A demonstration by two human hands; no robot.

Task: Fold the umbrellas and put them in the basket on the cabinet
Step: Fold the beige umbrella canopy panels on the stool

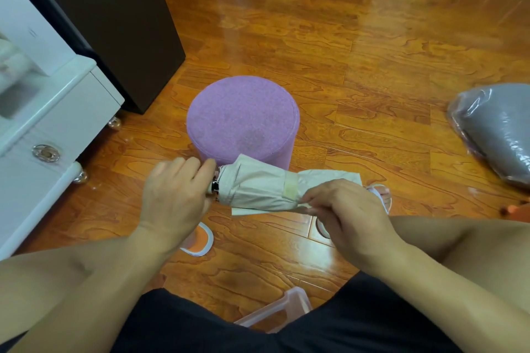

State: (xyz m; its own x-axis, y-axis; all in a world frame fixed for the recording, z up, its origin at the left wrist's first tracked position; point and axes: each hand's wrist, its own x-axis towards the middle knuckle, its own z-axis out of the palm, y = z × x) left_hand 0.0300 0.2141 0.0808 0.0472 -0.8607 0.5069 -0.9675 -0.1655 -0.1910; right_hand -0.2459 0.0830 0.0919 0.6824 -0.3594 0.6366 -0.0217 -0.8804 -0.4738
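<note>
Both hands (172, 198) (344, 209) grip the cream umbrella (258, 189) just beside the stool's (243, 114) edge.

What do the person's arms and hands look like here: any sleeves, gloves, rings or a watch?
Both forearms are bare up to the frame edge, with no sleeves in view. The left hand and right hand are ungloved, and no ring, watch or bracelet shows on the fingers or wrists. The only clothing in view is dark shorts at the bottom of the frame.
</note>
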